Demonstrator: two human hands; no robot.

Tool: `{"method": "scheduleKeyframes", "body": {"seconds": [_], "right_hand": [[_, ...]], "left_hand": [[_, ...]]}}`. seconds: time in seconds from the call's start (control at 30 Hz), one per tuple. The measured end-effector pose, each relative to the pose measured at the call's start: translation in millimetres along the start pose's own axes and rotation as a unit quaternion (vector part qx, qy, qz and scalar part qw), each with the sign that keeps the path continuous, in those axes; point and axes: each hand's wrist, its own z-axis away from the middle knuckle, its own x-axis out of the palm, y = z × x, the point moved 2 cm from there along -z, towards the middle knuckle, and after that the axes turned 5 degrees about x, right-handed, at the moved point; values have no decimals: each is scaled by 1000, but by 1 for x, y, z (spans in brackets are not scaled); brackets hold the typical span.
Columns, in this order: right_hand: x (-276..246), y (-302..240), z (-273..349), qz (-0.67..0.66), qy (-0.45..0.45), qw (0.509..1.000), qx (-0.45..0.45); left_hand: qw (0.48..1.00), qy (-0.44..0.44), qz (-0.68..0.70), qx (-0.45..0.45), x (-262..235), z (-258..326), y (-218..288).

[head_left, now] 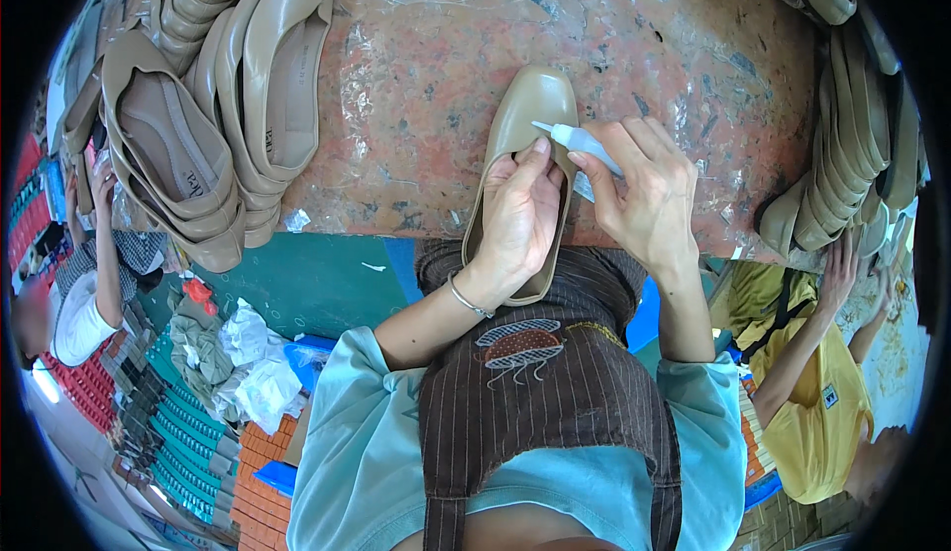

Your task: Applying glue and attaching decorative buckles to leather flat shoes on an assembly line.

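A beige square-toed flat shoe (531, 105) lies at the table's near edge, its toe pointing away from me and its heel reaching over my apron. My left hand (523, 209) reaches into the shoe's opening, thumb and fingers pinching the upper's edge near the throat. Between the thumb and fingers of my right hand (646, 190) is a small white squeeze bottle (586, 145) with a narrow pointed nozzle. Its tip hovers over or touches the shoe's vamp, just above my left thumb; I cannot tell which. Part of the bottle is hidden by my right hand.
Nested stacks of beige shoes (287, 66) stand at the table's left, with more shoe stacks (842, 145) at the right. The worn reddish table top (436, 86) carries scuffs and scraps. People work at both sides; one in yellow (817, 402) has a hand by the right stack.
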Motion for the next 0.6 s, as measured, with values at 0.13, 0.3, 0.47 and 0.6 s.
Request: {"method": "scheduleKeyframes", "body": {"seconds": [0.13, 0.3, 0.47, 0.6], "right_hand": [[-2, 2, 1, 7, -3, 1000, 0], [-5, 4, 5, 11, -2, 1000, 7], [-2, -3, 0, 21, 7, 1000, -4], [-2, -7, -4, 30, 2, 999, -12]], "left_hand": [[1000, 10, -1, -13, 5, 0, 2], [1000, 1, -9, -6, 3, 0, 2], [1000, -14, -11, -6, 4, 0, 2], [1000, -12, -8, -8, 3, 0, 1]]}}
